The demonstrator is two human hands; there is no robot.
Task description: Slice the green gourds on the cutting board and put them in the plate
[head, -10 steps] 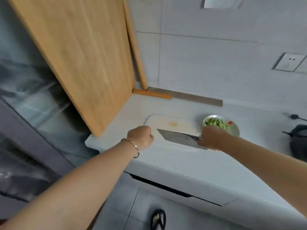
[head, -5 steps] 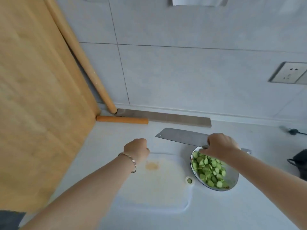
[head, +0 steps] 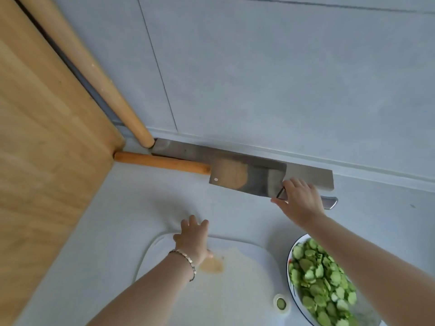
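The white cutting board (head: 240, 292) lies on the counter with an orange stain near its far left corner. One green gourd slice (head: 280, 303) sits in the board's handle hole. The white plate (head: 290, 257) at the right is heaped with green gourd slices (head: 324, 281). My left hand (head: 193, 236) rests on the board's far left corner, fingers straight. My right hand (head: 300, 201) grips the steel handle of a cleaver (head: 247, 178). Its blade lies flat by the wall, over another long blade.
A long knife with an orange wooden handle (head: 162, 163) lies along the foot of the tiled wall. A rolling pin (head: 94, 74) leans in the corner. A large wooden board (head: 47, 142) stands at the left. Bare counter lies between the board and the wall.
My right hand has carried the cleaver away from the plate to the wall, onto the long blade. My left hand has unfolded from a fist and now lies flat on the board's corner.
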